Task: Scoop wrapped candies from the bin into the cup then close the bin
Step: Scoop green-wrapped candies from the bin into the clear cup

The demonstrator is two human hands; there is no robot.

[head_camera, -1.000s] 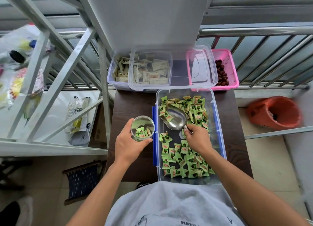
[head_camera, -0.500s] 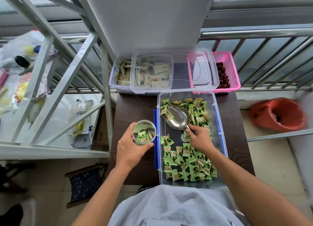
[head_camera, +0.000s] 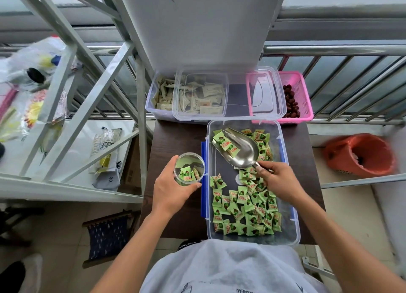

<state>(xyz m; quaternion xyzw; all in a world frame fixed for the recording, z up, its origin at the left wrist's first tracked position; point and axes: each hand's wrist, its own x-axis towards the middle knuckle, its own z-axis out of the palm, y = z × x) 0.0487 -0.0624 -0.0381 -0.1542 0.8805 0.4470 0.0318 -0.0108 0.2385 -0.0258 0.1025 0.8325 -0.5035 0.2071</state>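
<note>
A clear plastic bin with blue latches stands open on the dark table, holding several green wrapped candies. My right hand grips the handle of a metal scoop that points toward the bin's far left corner with two candies in its bowl. My left hand holds a small clear cup just left of the bin; a few green candies lie in it. The bin's clear lid rests across the containers behind.
Behind the bin sit a clear box of beige packets and a pink basket of dark red fruit. A metal rack stands on the left, a railing runs behind, and an orange bin sits at right.
The scoop has pushed further toward the bin's far end and now carries a couple of candies. My left hand keeps the cup beside the bin.
</note>
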